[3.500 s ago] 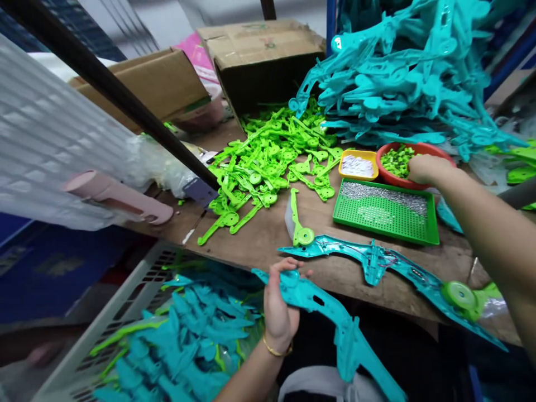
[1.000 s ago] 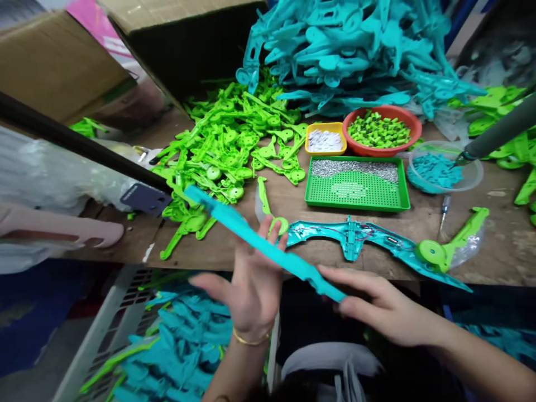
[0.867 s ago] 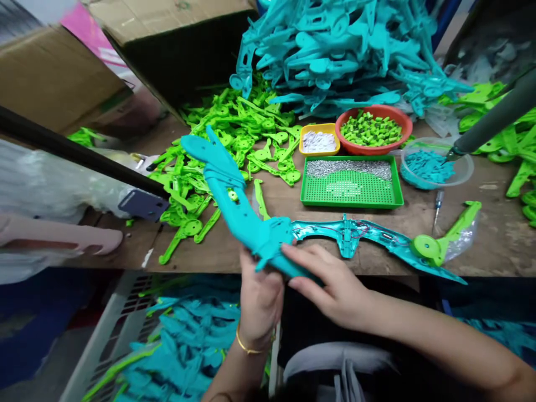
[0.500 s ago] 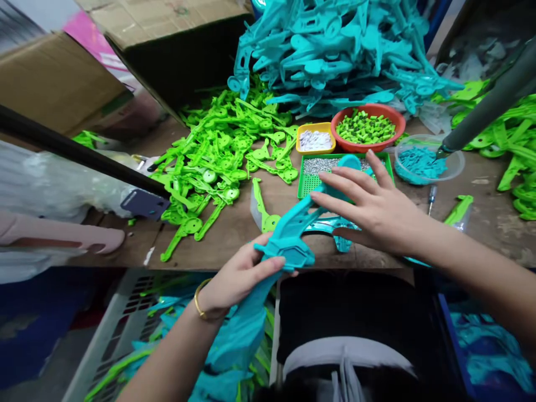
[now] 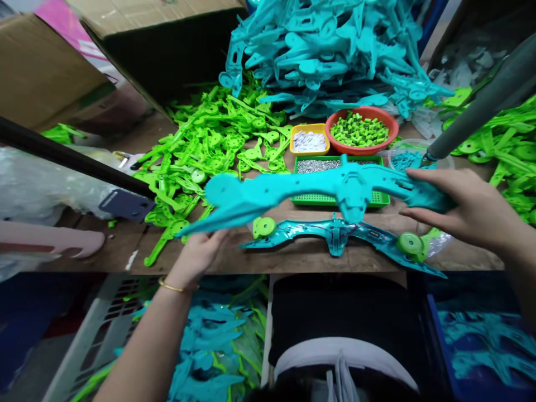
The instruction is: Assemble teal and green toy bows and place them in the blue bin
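The teal shell (image 5: pixel 318 190), a long bow-shaped plastic half, hangs level in the air just above the front of the bench (image 5: pixel 293 259), stretched between my two hands. My right hand (image 5: pixel 460 206) is wrapped over its right end, thumb below and fingers above. My left hand (image 5: pixel 201 251) comes up from under the pointed left tip. The shell hides those fingertips, so I cannot tell whether they pinch the tip or only prop it. The hands are well apart, one at each end, which I judge keeps so long and thin a piece from sagging or twisting.

Directly beneath it lies a matching open half (image 5: pixel 335 237), inside up, thin wires showing, with a green wheel (image 5: pixel 263 226) at its left end and another at its right. The held shell runs parallel to it and is not touching it.

Behind them sits a green tray (image 5: pixel 379 199) of small silvery screws. Just beyond that are a yellow dish (image 5: pixel 310 127) of white bits and a red bowl (image 5: pixel 362 151) of green pieces, all within easy reach, it seems. A heap of green arms (image 5: pixel 209 151) spreads to the left, and a pile of teal shells (image 5: pixel 326 56) rises at the back beside a cardboard box (image 5: pixel 146 33). A grey tool handle (image 5: pixel 481 95) slants in from the upper right.
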Available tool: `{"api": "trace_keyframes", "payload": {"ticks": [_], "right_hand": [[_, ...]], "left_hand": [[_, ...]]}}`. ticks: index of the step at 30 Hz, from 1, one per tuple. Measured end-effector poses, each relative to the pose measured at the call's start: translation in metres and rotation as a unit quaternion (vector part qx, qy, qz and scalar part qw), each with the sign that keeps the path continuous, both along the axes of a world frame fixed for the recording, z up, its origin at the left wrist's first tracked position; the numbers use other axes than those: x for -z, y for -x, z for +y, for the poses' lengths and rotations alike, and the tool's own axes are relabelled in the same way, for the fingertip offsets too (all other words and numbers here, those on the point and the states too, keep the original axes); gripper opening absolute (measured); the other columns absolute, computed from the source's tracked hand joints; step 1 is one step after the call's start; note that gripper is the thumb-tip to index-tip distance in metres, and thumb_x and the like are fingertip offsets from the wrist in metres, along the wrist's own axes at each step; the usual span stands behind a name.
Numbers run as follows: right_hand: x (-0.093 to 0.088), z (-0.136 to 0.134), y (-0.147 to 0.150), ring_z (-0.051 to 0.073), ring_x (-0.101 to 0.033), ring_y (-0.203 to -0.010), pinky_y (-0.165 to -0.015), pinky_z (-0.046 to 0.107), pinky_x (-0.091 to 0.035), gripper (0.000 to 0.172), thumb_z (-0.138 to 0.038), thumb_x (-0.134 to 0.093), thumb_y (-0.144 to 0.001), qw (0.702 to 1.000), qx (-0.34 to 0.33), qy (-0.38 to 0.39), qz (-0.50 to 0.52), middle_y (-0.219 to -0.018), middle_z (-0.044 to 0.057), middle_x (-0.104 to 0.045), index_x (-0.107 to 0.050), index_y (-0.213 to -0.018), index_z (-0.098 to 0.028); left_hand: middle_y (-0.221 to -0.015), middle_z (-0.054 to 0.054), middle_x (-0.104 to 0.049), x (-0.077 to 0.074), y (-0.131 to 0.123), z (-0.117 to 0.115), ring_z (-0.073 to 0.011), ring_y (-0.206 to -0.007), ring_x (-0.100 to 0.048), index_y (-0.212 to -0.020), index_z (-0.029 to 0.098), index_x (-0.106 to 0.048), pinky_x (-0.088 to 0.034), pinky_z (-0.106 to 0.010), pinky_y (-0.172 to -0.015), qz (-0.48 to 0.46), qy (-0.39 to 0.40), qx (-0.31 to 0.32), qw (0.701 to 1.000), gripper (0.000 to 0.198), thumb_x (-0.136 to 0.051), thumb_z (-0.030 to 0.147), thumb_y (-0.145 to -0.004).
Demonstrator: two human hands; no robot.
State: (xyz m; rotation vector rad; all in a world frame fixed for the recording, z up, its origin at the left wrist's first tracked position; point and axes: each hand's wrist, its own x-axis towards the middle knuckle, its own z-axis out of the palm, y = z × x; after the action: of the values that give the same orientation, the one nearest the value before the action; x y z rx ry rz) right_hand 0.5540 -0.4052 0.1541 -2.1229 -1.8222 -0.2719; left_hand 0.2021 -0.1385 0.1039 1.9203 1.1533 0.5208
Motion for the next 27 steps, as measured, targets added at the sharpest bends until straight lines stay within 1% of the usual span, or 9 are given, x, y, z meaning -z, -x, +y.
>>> {"api": "trace_keyframes", "payload": {"ticks": [1,3,5,7,13,16,19,23,27], "right_hand": [[0.006,-0.007,-0.004,0.026,-0.06,-0.102,-0.085,0.039,-0.046,0.058,-0.056,-0.052,-0.083,0.999,0.031,0.01,0.021,-0.114,0.011,-0.064,-0.052,-0.126,-0.019],[0.018,-0.018,-0.007,0.025,-0.06,-0.106,-0.088,0.038,-0.047,0.059,-0.059,-0.051,-0.081,0.995,0.069,0.042,0.062,-0.12,0.01,-0.062,-0.054,-0.125,-0.021],[0.029,-0.023,-0.006,0.025,-0.059,-0.108,-0.09,0.037,-0.047,0.059,-0.061,-0.051,-0.08,0.988,0.082,0.085,0.095,-0.123,0.007,-0.061,-0.054,-0.126,-0.023],[0.037,-0.025,-0.004,0.025,-0.06,-0.108,-0.091,0.037,-0.048,0.061,-0.062,-0.05,-0.08,0.981,0.086,0.126,0.119,-0.122,0.005,-0.063,-0.054,-0.127,-0.025],[0.052,-0.02,-0.003,0.026,-0.066,-0.097,-0.089,0.038,-0.051,0.063,-0.065,-0.047,-0.079,0.968,0.089,0.177,0.153,-0.115,0.005,-0.067,-0.058,-0.124,-0.024],[0.056,-0.017,-0.004,0.027,-0.066,-0.097,-0.086,0.04,-0.052,0.065,-0.068,-0.047,-0.077,0.968,0.079,0.18,0.157,-0.115,0.007,-0.067,-0.059,-0.123,-0.024],[0.056,-0.016,-0.003,0.029,-0.065,-0.1,-0.088,0.042,-0.052,0.067,-0.07,-0.048,-0.074,0.969,0.065,0.183,0.149,-0.117,0.007,-0.066,-0.059,-0.123,-0.025],[0.054,-0.016,-0.002,0.027,-0.065,-0.1,-0.09,0.041,-0.051,0.061,-0.065,-0.051,-0.076,0.969,0.053,0.193,0.142,-0.119,0.005,-0.065,-0.059,-0.122,-0.026],[0.055,-0.017,0.001,0.026,-0.064,-0.103,-0.091,0.039,-0.052,0.057,-0.063,-0.052,-0.078,0.974,0.037,0.181,0.134,-0.121,0.004,-0.064,-0.059,-0.122,-0.027]], "left_hand": [[-0.09,-0.009,-0.068,0.01,0.006,0.0,-0.0256,-0.085,-0.063,-0.088,0.016,-0.065,-0.05,-0.036,-0.08,0.032,-0.022,-0.013,0.999,0.047,-0.061,0.058,-0.068],[-0.089,-0.008,-0.068,0.027,0.014,-0.009,-0.0234,-0.083,-0.062,-0.085,0.017,-0.065,-0.049,-0.034,-0.079,0.094,-0.048,-0.007,0.994,0.043,-0.055,0.058,-0.073],[-0.087,-0.007,-0.068,0.038,0.016,-0.023,-0.0217,-0.081,-0.061,-0.084,0.018,-0.064,-0.048,-0.031,-0.076,0.129,-0.073,0.016,0.989,0.042,-0.051,0.058,-0.077],[-0.085,-0.006,-0.067,0.044,0.013,-0.034,-0.0204,-0.079,-0.061,-0.083,0.018,-0.064,-0.048,-0.03,-0.075,0.13,-0.091,0.032,0.987,0.042,-0.052,0.058,-0.077],[-0.08,-0.006,-0.065,0.052,0.002,-0.04,-0.0207,-0.075,-0.061,-0.08,0.017,-0.064,-0.047,-0.031,-0.072,0.143,-0.132,0.025,0.981,0.044,-0.056,0.06,-0.075],[-0.083,-0.008,-0.069,0.054,-0.001,-0.039,-0.0231,-0.081,-0.063,-0.078,0.017,-0.066,-0.047,-0.033,-0.078,0.128,-0.121,0.001,0.984,0.041,-0.057,0.056,-0.075],[-0.09,-0.009,-0.071,0.055,-0.003,-0.04,-0.0246,-0.089,-0.065,-0.084,0.017,-0.068,-0.047,-0.034,-0.083,0.105,-0.102,-0.009,0.989,0.035,-0.056,0.049,-0.078],[-0.095,-0.009,-0.072,0.053,-0.003,-0.044,-0.0271,-0.094,-0.065,-0.09,0.016,-0.07,-0.047,-0.035,-0.084,0.099,-0.087,-0.003,0.991,0.034,-0.054,0.045,-0.081],[-0.081,-0.008,-0.072,0.05,0.0,-0.049,-0.0284,-0.086,-0.066,-0.083,0.015,-0.069,-0.049,-0.036,-0.081,0.097,-0.068,-0.012,0.993,0.031,-0.054,0.043,-0.081]]}}
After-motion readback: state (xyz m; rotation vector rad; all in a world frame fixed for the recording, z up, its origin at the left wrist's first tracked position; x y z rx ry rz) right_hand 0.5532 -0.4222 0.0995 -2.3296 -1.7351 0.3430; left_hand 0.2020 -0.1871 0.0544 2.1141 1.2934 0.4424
